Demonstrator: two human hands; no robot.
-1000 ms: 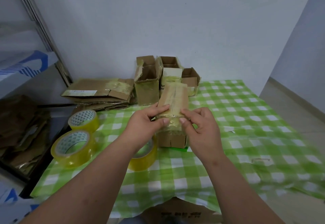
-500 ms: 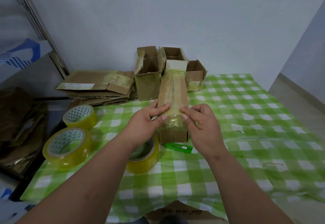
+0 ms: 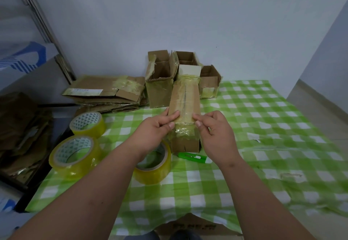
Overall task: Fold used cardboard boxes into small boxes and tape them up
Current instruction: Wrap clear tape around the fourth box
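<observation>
The long cardboard box (image 3: 185, 106) stands on the green checked tablecloth (image 3: 263, 145), its near end toward the person and its far end running back to the finished boxes (image 3: 162, 81) by the wall. Clear tape runs along its top seam and wrinkles down over the near end. It looks light and hollow, stiff along its edges but likely to give in the middle of a panel if squeezed — so the long top edges and corners seem the best places to hold. The tape film looks slick, and worn cardboard can tear at the flaps.

The left hand (image 3: 158, 128) lies against the box's left side, fingers nearly straight along the top left edge, thumb tip pressed at the near corner. The right hand (image 3: 214, 132) sits just beside the right edge with fingers loosely curled; its fingertip touches the top right corner and the thumb meets the taped end. Neither hand wraps around the box — both seem to be pressing tape flat, though whether the right pinches a loose bit of tape I cannot tell.

A tape roll (image 3: 153, 166) sits under the left wrist, and a green cutter (image 3: 192, 157) lies just in front of the box. Flattened cardboard (image 3: 105, 92) is stacked at the far left.
</observation>
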